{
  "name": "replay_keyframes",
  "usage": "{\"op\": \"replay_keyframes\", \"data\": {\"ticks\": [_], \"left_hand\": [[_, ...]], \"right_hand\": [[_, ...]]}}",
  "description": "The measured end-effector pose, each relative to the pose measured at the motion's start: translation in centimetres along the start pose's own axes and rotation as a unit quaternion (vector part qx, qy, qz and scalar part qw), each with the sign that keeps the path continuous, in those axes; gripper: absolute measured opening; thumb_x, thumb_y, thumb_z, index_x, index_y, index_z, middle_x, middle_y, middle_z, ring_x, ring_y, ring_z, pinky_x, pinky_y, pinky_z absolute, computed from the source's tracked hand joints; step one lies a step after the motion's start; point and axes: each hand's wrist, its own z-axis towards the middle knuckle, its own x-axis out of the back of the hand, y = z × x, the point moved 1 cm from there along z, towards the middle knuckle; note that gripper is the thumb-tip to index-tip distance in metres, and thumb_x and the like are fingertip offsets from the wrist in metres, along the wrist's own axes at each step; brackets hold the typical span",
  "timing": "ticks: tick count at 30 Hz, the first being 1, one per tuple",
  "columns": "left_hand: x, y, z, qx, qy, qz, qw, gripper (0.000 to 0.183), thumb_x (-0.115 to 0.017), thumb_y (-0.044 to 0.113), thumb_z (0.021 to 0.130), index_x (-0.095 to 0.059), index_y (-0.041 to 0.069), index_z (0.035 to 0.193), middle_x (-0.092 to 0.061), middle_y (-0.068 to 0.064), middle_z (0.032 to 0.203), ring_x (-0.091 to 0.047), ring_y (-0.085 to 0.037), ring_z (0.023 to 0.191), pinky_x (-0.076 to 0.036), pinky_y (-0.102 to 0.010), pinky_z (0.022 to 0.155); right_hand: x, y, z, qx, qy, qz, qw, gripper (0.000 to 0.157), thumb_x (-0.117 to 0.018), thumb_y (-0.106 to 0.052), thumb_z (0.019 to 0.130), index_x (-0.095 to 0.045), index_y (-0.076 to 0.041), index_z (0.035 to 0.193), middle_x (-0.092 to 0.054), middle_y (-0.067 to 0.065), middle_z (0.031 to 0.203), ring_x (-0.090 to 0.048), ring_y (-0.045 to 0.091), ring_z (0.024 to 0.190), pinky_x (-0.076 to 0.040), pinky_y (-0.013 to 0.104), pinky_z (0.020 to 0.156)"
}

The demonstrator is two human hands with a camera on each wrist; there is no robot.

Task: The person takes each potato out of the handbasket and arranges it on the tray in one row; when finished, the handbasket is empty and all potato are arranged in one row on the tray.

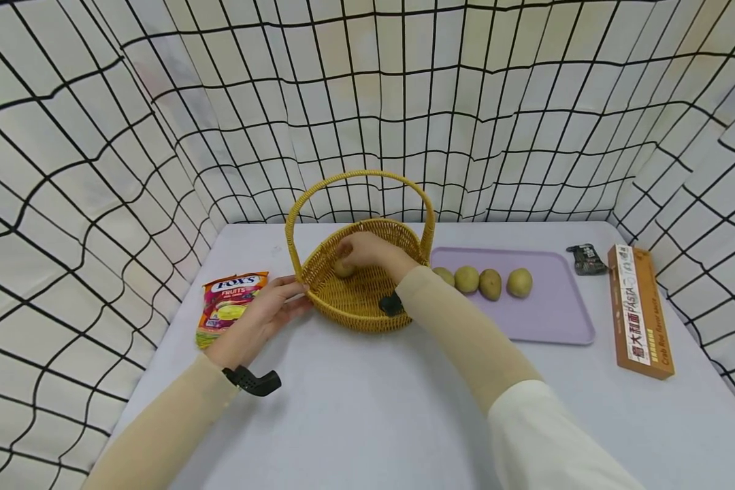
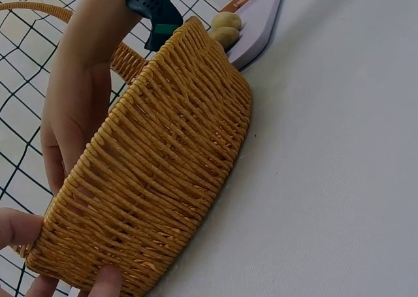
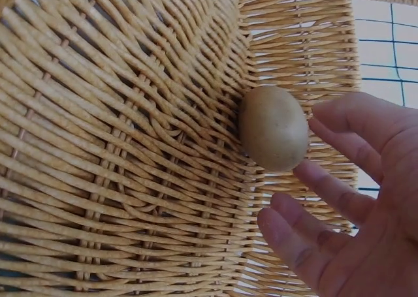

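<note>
A yellow-brown wicker basket point(image 1: 367, 316) with a tall arched handle stands on the table. At its left end my left hand point(image 1: 275, 306) grips the rim; in the left wrist view the thumb point(image 2: 19, 226) lies at the rim and a fingertip point(image 2: 108, 281) against the outer wall. My right hand point(image 1: 367, 250) reaches inside the basket. There, a single potato point(image 3: 274, 127) rests against the woven wall. Loosely spread fingers of the right hand point(image 3: 353, 186) are right beside the potato, and contact is hard to tell.
Right of the basket, a lilac tray point(image 1: 551, 320) carries several potatoes point(image 1: 490, 284), one partly behind the right forearm. Beyond it lie a small dark packet point(image 1: 586, 260) and an orange pasta box point(image 1: 641, 311). A FOX'S candy bag point(image 1: 228, 306) lies near the left hand. Black netting point(image 1: 355, 75) surrounds the table.
</note>
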Motion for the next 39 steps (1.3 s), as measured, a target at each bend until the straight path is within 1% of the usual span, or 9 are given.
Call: {"op": "replay_keyframes", "data": {"ticks": [4, 8, 11, 14, 18, 21, 25, 31, 39], "left_hand": [[-0.1, -0.1, 0.0, 0.008, 0.001, -0.014, 0.9999, 0.067, -0.054, 0.006, 0.106, -0.020, 0.007, 0.163, -0.029, -0.015, 0.163, -0.039, -0.033, 0.148, -0.038, -0.043, 0.122], [-0.1, 0.0, 0.1, 0.018, 0.003, -0.023, 0.9996, 0.067, -0.055, 0.006, 0.105, -0.022, 0.009, 0.163, -0.028, -0.013, 0.165, -0.038, -0.033, 0.149, -0.037, -0.043, 0.122], [-0.2, 0.0, 0.0, 0.020, 0.003, -0.023, 0.9995, 0.067, -0.056, 0.005, 0.105, -0.022, 0.009, 0.163, -0.028, -0.013, 0.165, -0.038, -0.033, 0.149, -0.038, -0.043, 0.121], [-0.3, 0.1, -0.1, 0.017, 0.004, -0.021, 0.9996, 0.068, -0.057, 0.006, 0.105, -0.022, 0.009, 0.163, -0.029, -0.013, 0.164, -0.038, -0.033, 0.149, -0.038, -0.043, 0.121], [-0.4, 0.0, 0.0, 0.014, 0.002, -0.020, 0.9997, 0.068, -0.057, 0.006, 0.104, -0.022, 0.008, 0.163, -0.030, -0.013, 0.163, -0.038, -0.033, 0.149, -0.037, -0.043, 0.121], [-0.4, 0.0, 0.1, 0.014, 0.002, -0.020, 0.9997, 0.068, -0.057, 0.005, 0.104, -0.021, 0.007, 0.163, -0.029, -0.014, 0.164, -0.039, -0.033, 0.149, -0.038, -0.043, 0.121], [-0.3, 0.0, 0.1, 0.017, 0.003, -0.020, 0.9997, 0.069, -0.057, 0.006, 0.105, -0.021, 0.008, 0.163, -0.030, -0.013, 0.163, -0.039, -0.032, 0.149, -0.038, -0.043, 0.121], [-0.3, 0.0, 0.0, 0.017, 0.002, -0.021, 0.9996, 0.068, -0.057, 0.006, 0.105, -0.021, 0.009, 0.163, -0.031, -0.012, 0.162, -0.039, -0.032, 0.149, -0.039, -0.042, 0.121], [0.0, 0.1, 0.1, 0.011, 0.007, -0.009, 0.9999, 0.067, -0.056, 0.006, 0.105, -0.022, 0.007, 0.162, -0.034, -0.013, 0.158, -0.041, -0.032, 0.146, -0.040, -0.042, 0.120]], "right_hand": [[-0.4, 0.4, 0.5, 0.003, -0.015, 0.016, 1.000, 0.043, -0.070, -0.022, 0.099, -0.063, -0.009, 0.138, -0.062, 0.009, 0.141, -0.055, 0.028, 0.132, -0.045, 0.045, 0.115], [-0.6, 0.8, 1.0, 0.007, -0.016, -0.003, 1.000, 0.041, -0.071, -0.020, 0.097, -0.062, -0.011, 0.136, -0.061, 0.010, 0.140, -0.055, 0.026, 0.129, -0.047, 0.041, 0.111], [-0.7, 1.2, 1.1, 0.003, -0.014, 0.000, 1.000, 0.037, -0.073, -0.018, 0.095, -0.062, -0.012, 0.130, -0.061, 0.010, 0.135, -0.055, 0.024, 0.120, -0.049, 0.037, 0.101], [-0.7, 1.4, 1.0, 0.002, -0.019, 0.033, 0.999, 0.033, -0.074, -0.013, 0.093, -0.060, -0.011, 0.124, -0.060, 0.010, 0.125, -0.054, 0.023, 0.108, -0.047, 0.034, 0.089], [-0.4, 1.5, 0.6, 0.004, -0.027, 0.065, 0.998, 0.029, -0.069, -0.007, 0.094, -0.056, -0.006, 0.120, -0.056, 0.008, 0.113, -0.050, 0.022, 0.100, -0.043, 0.031, 0.081], [-0.3, 1.6, 0.5, 0.004, -0.030, 0.066, 0.997, 0.030, -0.068, -0.007, 0.094, -0.055, -0.005, 0.121, -0.054, 0.007, 0.110, -0.048, 0.021, 0.099, -0.042, 0.030, 0.079], [-0.3, 1.7, 0.5, 0.000, -0.035, 0.065, 0.997, 0.033, -0.070, -0.009, 0.092, -0.055, -0.007, 0.121, -0.054, 0.006, 0.109, -0.049, 0.020, 0.098, -0.042, 0.030, 0.078], [-0.1, 1.8, 0.4, 0.004, -0.041, 0.060, 0.997, 0.031, -0.070, -0.011, 0.092, -0.055, -0.007, 0.119, -0.054, 0.006, 0.106, -0.049, 0.020, 0.095, -0.042, 0.030, 0.077], [0.5, 1.5, -0.1, 0.019, -0.029, 0.040, 0.999, 0.033, -0.074, -0.011, 0.090, -0.056, -0.011, 0.117, -0.057, 0.007, 0.113, -0.053, 0.021, 0.100, -0.047, 0.030, 0.081]]}}
